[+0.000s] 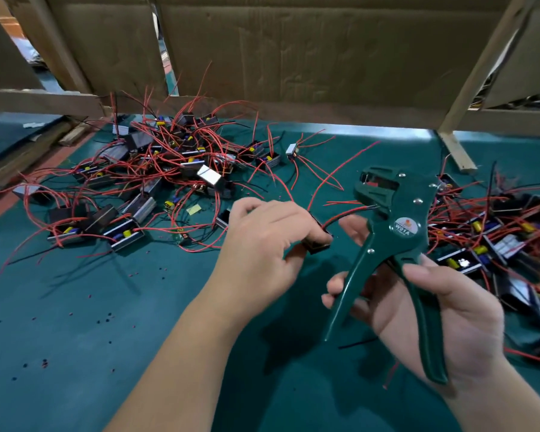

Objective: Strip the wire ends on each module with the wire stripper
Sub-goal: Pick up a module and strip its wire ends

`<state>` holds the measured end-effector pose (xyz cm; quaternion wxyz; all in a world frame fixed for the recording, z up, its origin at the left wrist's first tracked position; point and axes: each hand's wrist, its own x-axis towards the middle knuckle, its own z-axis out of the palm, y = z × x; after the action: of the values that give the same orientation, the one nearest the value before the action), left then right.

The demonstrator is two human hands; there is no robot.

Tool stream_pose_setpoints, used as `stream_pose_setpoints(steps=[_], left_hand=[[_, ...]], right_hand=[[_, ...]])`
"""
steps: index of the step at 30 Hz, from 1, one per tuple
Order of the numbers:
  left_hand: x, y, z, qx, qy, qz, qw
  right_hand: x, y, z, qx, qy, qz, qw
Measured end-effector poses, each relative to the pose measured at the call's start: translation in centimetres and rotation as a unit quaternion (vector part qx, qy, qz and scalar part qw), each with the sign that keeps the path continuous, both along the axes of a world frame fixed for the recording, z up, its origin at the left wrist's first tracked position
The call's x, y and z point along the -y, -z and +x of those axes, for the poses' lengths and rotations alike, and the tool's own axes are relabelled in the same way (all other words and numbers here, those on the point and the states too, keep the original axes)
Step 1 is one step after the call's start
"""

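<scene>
Above the green surface [106, 307] backed by cardboard [293, 51], where heaped modules [169, 163] are lying, the left hand [262, 244] is pinching one module [317, 241] in its fingers and the right hand [443, 313] is curling its fingers round the wire stripper [396, 232] at its wire [346, 213].

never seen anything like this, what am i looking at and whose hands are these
There is no machine here: it is one picture, taken by a camera worn on a person's head, looking down at their two bare hands. The left hand pinches a small black module, whose red and black wires reach to the head of the green wire stripper that the right hand grips by its handles. On the green mat lie a pile of modules with red wires on the left, another pile on the right, and small specks.
</scene>
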<state>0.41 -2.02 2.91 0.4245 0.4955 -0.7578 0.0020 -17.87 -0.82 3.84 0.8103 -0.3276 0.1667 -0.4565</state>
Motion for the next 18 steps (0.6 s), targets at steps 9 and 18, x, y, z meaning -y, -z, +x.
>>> stream_pose_setpoints(steps=[9,18], left_hand=[[-0.6,0.4,-0.7,-0.030,0.064,0.145,0.987],[-0.8,0.2,-0.6,-0.311,0.160,0.340,0.873]], right_hand=[[0.3,-0.2,0.0,-0.019,-0.012,-0.007,1.000],[0.3,0.0,-0.6,-0.013,-0.056,-0.009,0.998]])
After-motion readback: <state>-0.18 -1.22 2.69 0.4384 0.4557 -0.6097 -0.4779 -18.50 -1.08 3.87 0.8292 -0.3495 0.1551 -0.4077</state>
